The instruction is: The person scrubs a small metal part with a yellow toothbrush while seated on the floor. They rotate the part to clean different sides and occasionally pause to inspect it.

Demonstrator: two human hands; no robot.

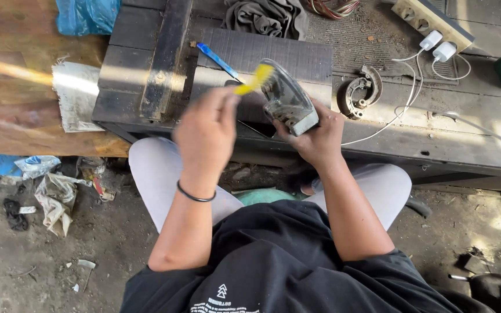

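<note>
A dark, grimy workbench [436, 145] ran across the scene, butted against a lighter wooden board [13, 116] at the left. Sunlight streaked over both surfaces. A power strip [430, 20] with white chargers [439, 46] sat at the bench's far edge. Below lay a dusty dirt floor [105, 243] strewn with rags [56, 200] and scraps

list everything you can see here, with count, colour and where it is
brake shoe: 1, rusty grey, on workbench right of centre
chargers: 2, white, plugged into strip, top right
power strip: 1, beige, top right
cloth: 1, grey, top centre
bag: 1, blue, top left
workbench: 1, black, across top
brush: 1, yellow, in left hand
metal part: 1, grey, in right hand
left hand: 1, centre
right hand: 1, centre
</note>
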